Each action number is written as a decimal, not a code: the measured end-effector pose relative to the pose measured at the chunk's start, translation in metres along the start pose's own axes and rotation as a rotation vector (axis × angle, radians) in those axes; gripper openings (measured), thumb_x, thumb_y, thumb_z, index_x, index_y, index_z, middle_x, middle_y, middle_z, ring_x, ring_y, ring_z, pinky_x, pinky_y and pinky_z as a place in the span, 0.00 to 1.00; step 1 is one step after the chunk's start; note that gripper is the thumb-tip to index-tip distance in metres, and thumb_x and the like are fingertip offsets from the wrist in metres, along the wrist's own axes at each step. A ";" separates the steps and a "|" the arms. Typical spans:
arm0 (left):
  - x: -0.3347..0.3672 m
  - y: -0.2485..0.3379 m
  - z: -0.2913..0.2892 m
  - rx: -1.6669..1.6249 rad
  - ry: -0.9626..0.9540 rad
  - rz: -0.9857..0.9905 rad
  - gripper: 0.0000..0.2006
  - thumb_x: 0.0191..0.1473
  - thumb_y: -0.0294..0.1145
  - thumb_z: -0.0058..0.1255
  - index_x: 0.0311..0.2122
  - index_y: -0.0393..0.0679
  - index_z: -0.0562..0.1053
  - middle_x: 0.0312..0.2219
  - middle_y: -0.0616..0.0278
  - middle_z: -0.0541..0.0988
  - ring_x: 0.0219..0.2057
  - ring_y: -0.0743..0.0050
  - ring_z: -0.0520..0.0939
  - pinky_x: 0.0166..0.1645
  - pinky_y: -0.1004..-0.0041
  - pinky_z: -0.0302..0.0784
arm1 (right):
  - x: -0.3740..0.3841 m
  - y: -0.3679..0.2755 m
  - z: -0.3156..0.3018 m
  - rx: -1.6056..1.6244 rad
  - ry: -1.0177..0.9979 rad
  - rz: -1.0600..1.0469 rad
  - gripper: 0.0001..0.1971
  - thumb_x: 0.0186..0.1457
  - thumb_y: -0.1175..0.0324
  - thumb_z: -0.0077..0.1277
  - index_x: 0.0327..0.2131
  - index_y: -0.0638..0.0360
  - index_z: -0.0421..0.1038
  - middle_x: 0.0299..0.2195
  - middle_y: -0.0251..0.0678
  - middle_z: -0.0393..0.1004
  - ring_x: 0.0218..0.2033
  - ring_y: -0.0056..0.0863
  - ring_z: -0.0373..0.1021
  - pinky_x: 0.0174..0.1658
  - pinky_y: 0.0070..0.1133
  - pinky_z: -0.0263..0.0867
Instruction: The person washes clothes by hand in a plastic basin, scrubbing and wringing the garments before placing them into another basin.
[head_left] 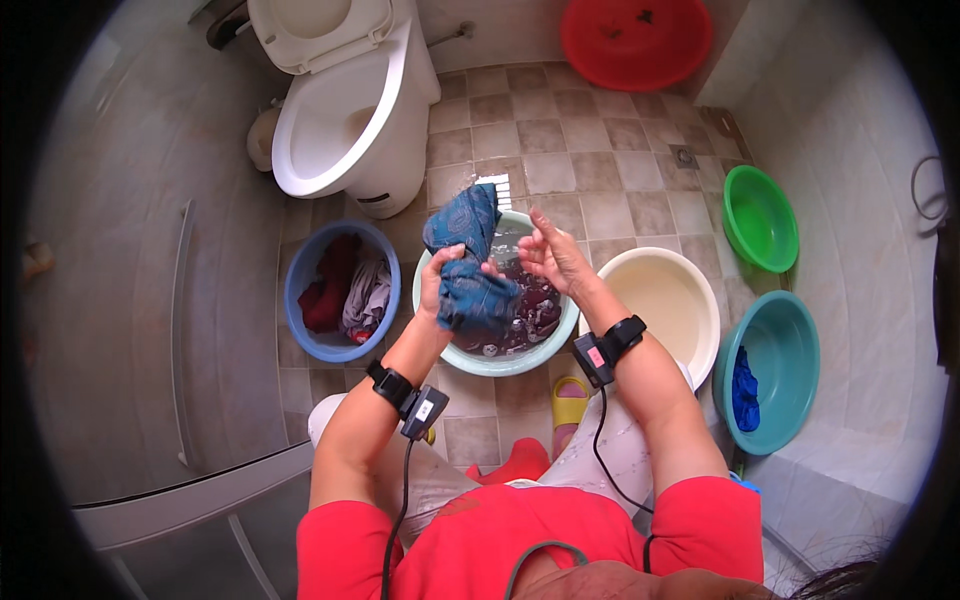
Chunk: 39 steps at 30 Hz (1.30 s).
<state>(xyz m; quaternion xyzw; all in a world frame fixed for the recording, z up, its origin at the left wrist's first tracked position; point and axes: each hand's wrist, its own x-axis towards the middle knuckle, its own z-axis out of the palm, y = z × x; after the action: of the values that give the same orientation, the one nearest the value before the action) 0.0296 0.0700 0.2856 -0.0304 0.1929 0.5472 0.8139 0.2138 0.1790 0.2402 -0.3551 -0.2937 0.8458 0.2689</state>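
My left hand [443, 278] is closed around a wet, patterned teal-blue cloth [468, 220], bunched at the grip. One end sticks up and away from me while the rest hangs over the near side. Below it stands a pale green basin [490, 366] of dark, sudsy water, with a dark purplish cloth [538, 312] lying in it. My right hand [550, 255] is raised over the basin's right side, fingers apart and holding nothing, a short way from the teal-blue cloth.
A blue basin [296, 318] with dark red and greyish clothes is at left. To the right are a cream basin [655, 300] of cloudy water, a teal basin [795, 385] holding a blue cloth, and a green basin [760, 220]. Farther off are a toilet [375, 130] and a red basin [640, 40].
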 end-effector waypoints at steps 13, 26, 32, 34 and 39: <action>-0.024 -0.026 0.029 0.528 0.084 -0.167 0.26 0.50 0.43 0.58 0.50 0.39 0.65 0.32 0.55 0.75 0.30 0.68 0.78 0.40 0.66 0.79 | -0.008 -0.026 0.041 0.084 -0.433 -0.027 0.12 0.48 0.62 0.59 0.35 0.54 0.70 0.38 0.34 0.72 0.42 0.25 0.69 0.47 0.26 0.68; 0.022 -0.048 -0.041 1.607 0.553 0.219 0.31 0.33 0.46 0.65 0.44 0.38 0.74 0.37 0.49 0.81 0.40 0.56 0.82 0.47 0.67 0.75 | 0.019 0.041 0.052 -1.059 0.219 -0.562 0.08 0.39 0.69 0.58 0.26 0.62 0.73 0.26 0.50 0.76 0.31 0.50 0.73 0.38 0.34 0.70; 0.041 -0.055 -0.047 1.701 0.714 0.278 0.32 0.32 0.47 0.65 0.45 0.39 0.75 0.38 0.48 0.81 0.40 0.55 0.82 0.46 0.65 0.75 | 0.031 0.056 0.038 -1.180 0.330 -0.605 0.10 0.40 0.69 0.59 0.28 0.60 0.72 0.29 0.49 0.75 0.34 0.50 0.71 0.40 0.37 0.68; 0.043 -0.054 -0.050 1.608 0.691 0.259 0.31 0.33 0.46 0.65 0.44 0.39 0.75 0.37 0.49 0.81 0.38 0.58 0.82 0.45 0.66 0.75 | 0.033 0.054 0.033 -1.105 0.326 -0.565 0.13 0.39 0.68 0.60 0.31 0.60 0.70 0.31 0.49 0.75 0.35 0.50 0.72 0.41 0.35 0.69; 0.041 -0.048 -0.049 1.032 0.540 0.174 0.21 0.40 0.35 0.61 0.41 0.37 0.74 0.34 0.59 0.80 0.32 0.71 0.81 0.39 0.72 0.76 | 0.043 0.042 0.026 -0.625 0.316 -0.299 0.33 0.38 0.59 0.65 0.47 0.64 0.62 0.40 0.50 0.73 0.40 0.39 0.72 0.44 0.29 0.69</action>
<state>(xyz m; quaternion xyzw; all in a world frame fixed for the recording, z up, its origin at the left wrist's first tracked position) 0.0728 0.0744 0.2183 0.2475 0.6364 0.4201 0.5976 0.1579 0.1713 0.2067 -0.4991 -0.5409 0.6018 0.3101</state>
